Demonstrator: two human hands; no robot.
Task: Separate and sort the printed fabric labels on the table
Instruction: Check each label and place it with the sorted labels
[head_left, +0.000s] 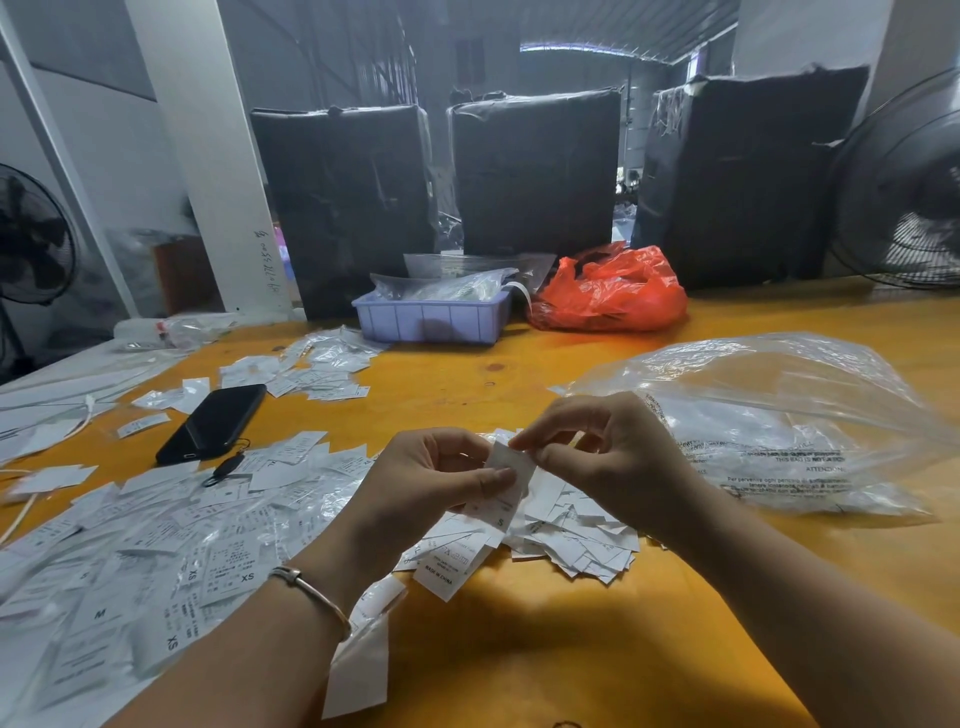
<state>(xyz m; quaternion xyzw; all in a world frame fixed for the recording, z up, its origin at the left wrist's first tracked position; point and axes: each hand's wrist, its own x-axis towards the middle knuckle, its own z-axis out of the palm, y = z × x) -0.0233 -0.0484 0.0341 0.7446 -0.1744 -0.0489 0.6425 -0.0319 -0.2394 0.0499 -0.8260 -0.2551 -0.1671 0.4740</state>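
Note:
Both hands hold one white printed fabric label (511, 480) just above the table, near the middle of the view. My left hand (436, 483) pinches its lower left side between thumb and fingers. My right hand (602, 452) pinches its top edge with thumb and forefinger. Below the hands lies a heap of loose labels (571, 540). A wide spread of labels (156, 545), marked XS, S and M, covers the table's left side. A smaller scatter of labels (311, 369) lies farther back.
A black phone (213, 423) lies on the orange table (571, 649) at left. A clear plastic bag (779, 426) lies at right. Behind stand a lilac tray (431, 319), a red bag (613, 293), three black wrapped bales (535, 171) and fans at both sides.

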